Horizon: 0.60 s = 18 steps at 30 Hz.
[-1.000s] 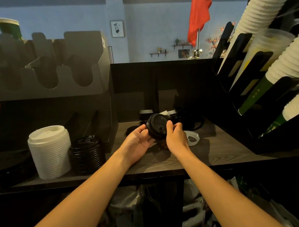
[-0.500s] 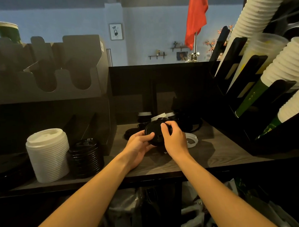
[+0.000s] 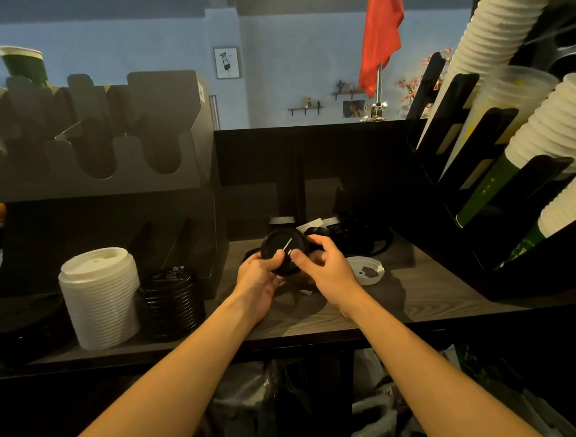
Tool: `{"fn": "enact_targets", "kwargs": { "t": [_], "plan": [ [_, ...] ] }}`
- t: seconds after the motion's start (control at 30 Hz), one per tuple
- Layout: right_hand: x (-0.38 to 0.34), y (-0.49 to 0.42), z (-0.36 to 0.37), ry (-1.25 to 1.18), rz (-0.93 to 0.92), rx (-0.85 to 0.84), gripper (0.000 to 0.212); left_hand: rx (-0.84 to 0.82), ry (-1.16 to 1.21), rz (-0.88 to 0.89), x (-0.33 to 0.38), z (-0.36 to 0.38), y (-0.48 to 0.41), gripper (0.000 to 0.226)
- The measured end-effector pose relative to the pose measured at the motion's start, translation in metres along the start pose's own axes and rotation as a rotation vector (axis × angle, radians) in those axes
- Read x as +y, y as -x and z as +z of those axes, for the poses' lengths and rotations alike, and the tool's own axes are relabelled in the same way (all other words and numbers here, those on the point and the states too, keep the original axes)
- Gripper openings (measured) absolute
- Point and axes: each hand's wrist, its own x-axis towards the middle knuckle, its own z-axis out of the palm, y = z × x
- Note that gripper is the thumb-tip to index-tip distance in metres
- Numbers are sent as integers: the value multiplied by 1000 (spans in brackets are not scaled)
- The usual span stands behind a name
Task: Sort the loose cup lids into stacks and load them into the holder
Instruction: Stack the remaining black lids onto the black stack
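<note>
My left hand (image 3: 259, 279) grips a black lid (image 3: 283, 250) from below, holding it tilted above the counter. My right hand (image 3: 325, 266) is at the lid's right rim with its thumb on the edge and fingers curled behind it. More loose black lids (image 3: 353, 235) lie in a dark pile behind my hands. One white lid (image 3: 364, 269) lies flat on the counter to the right. A white lid stack (image 3: 100, 297) and a black lid stack (image 3: 171, 304) stand at the left, below the grey holder (image 3: 95, 150).
A black rack of white and green paper cups (image 3: 520, 135) leans in from the right. The wooden counter (image 3: 415, 295) has a dark back wall. A flat black lid pile (image 3: 20, 325) sits at the far left. Bags are under the counter.
The black lid has turned in my hands, its face now toward me. My right hand has shifted from the lid's front to its right rim.
</note>
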Motion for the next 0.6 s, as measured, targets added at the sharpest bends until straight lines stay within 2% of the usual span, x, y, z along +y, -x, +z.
{"fn": "enact_targets", "kwargs": {
  "t": [0.07, 0.17, 0.2, 0.3, 0.4, 0.47, 0.53, 0.6],
  "plan": [
    [1, 0, 1, 19, 1, -22, 51, 9, 14, -8, 1, -3, -1, 30],
    [-1, 0, -1, 45, -20, -13, 42, -11, -27, 6, -1, -1, 1, 54],
    [-2, 0, -2, 65, -28, -15, 40, -6, -35, 12, -1, 0, 1, 56],
    [-3, 0, -2, 69, -52, 20, 41, 44, -42, 34, -2, 0, -2, 46],
    [-1, -2, -1, 40, -10, 32, 51, 75, 48, 36, 1, -3, -5, 41],
    [1, -3, 1, 110, -13, 0, 46, 65, 65, 26, 2, -7, -6, 43],
    [0, -3, 1, 150, -34, 11, 42, 29, -25, 21, 3, -4, -3, 41],
    [-1, -3, -1, 186, -47, 29, 41, 18, -230, 67, -1, 1, -1, 37]
  ]
}}
